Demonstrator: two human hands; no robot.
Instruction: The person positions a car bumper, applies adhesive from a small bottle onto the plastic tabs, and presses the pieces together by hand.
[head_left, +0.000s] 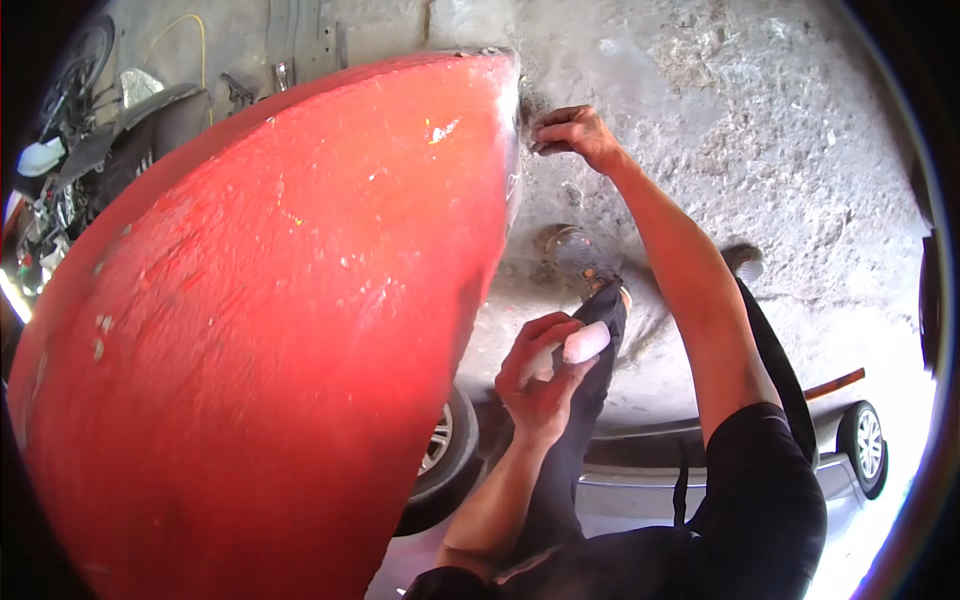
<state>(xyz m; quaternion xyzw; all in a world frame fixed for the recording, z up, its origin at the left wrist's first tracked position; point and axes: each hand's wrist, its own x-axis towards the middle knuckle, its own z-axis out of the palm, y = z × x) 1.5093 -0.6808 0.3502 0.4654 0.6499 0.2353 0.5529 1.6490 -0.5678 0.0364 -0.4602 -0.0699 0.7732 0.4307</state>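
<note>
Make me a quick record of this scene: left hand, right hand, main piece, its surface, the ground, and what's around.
Left hand: the left hand grips a pale pinkish object, its exact nature unclear
Right hand: the right hand, fingers curled, is beside the tip of the red panel; contact unclear
Main piece: the large, curved red panel, narrowing to a tip
Surface: scuffed, with pale and yellowish marks
Ground: rough grey floor
Around: a wheel by the panel's edge, a silver car, a yellow cord
</note>
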